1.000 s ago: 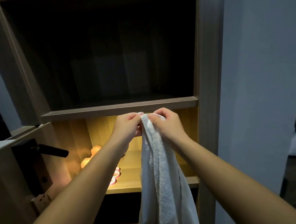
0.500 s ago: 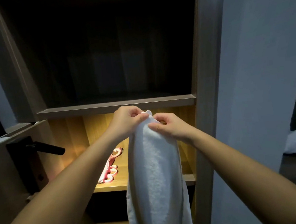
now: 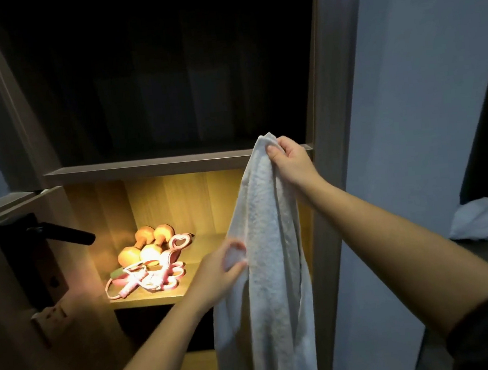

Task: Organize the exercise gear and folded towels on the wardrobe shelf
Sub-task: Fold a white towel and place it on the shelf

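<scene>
While the wardrobe stands open with its upper bay dark, a white towel hangs lengthwise before its right side, falling from the right fingers past the left fingers and out of view at the bottom. The lit shelf lies behind and to the left of the left fingers, below a dark board whose front edge passes just behind the right fingers. The right hand is raised, its thumb and curled fingers pinching the towel's top corner, so the cloth peaks just above them. The left hand is lower and blurred; its fingers curl round a fold at the towel's left edge, though how tightly they press cannot be told. Well right of both hands, a crumpled white cloth lies on a dark surface. Left of the left fingers and apart from them, two orange-lit dumbbells lie side by side at the back of the shelf. Pink gear, a tangle of cord and looped bands, lies in front of and against them. Farther left, a black handle juts from a door.
</scene>
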A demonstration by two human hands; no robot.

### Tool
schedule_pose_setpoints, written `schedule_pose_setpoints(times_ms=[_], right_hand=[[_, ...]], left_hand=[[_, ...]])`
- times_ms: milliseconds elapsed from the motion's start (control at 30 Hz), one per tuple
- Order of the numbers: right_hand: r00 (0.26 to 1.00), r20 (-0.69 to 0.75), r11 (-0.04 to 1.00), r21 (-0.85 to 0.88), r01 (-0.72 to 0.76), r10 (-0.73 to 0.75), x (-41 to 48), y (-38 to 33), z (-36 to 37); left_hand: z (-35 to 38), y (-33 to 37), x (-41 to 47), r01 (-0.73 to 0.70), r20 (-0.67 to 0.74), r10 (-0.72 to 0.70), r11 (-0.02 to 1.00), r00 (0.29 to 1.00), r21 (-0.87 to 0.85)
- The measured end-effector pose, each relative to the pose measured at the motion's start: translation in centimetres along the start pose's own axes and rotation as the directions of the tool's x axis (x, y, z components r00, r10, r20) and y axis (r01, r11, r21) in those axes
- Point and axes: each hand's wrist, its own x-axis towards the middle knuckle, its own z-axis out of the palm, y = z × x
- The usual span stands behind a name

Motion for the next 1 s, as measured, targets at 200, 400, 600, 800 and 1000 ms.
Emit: schedule_pose_setpoints(times_ms=[200,400,600,800,1000], right_hand=[[0.996,-0.068,0.989,-0.135,-0.066,0.058,1.6,1.2,-2.8],[0.936,0.328,0.877,-0.478,0.049,0.126,-3.7,3.7,-0.9],[0.879,0.446,0.836,-0.537,0.110,0.170,-6.1,4.3,1.4],[0.967,0.207,0.807,-0.590,0.004,0.147,-3.6,3.3,-2.1],[0.973,0.192,0.877,-0.480,-0.018,0.125,-2.5,1.7,-4.0]], left_hand=[[0.5,-5.5,-2.6,0.273,0.053,-0.318,0.879,0.947,0.390],[-3.5,2.3,2.3,0.082,-0.128,-0.060,0.981,0.990,0.178],[-5.6,6.9,4.5,-0.173,0.074,0.157,0.875,0.985,0.453],[-8.1,-0.5,-0.6,-0.206,0.238,-0.269,0.142,0.933,0.968],[-9.0,-3.1,-3.4,-0.162,0.312,-0.392,0.371,0.865,0.914]])
